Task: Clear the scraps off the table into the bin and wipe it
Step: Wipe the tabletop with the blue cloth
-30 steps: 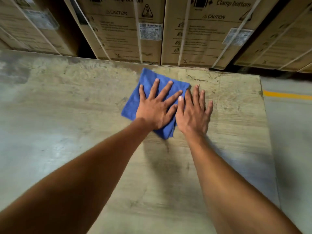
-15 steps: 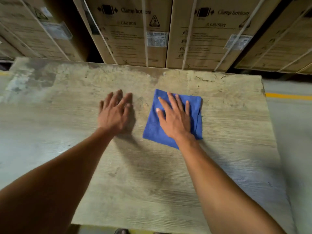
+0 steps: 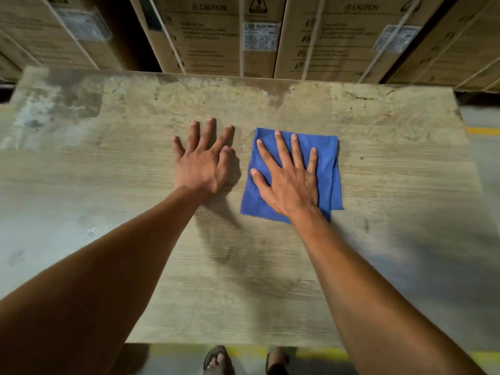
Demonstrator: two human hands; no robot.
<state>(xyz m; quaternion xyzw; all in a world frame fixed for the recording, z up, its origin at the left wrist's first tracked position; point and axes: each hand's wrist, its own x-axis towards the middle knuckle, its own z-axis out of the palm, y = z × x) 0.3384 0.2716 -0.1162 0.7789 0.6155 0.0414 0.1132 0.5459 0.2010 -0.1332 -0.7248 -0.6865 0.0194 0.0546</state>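
The right hand (image 3: 290,185) lies flat with spread fingers on the blue cloth (image 3: 322,150), which rests folded right of the middle of the table (image 3: 108,185). The left hand (image 3: 201,165) presses on bare wood just beside it, fingers spread. Strapped cardboard boxes (image 3: 211,36) stand behind the far edge. Two sandalled feet (image 3: 217,359) show below the near edge.

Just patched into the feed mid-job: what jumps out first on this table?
The blue cloth, folded square, lies right of the table's middle with the right hand spread flat on it. Beside it, apart from the cloth, the left hand rests on the bare worn wood with its fingers splayed. Strapped cardboard boxes marked CAUTION stand along the far edge.
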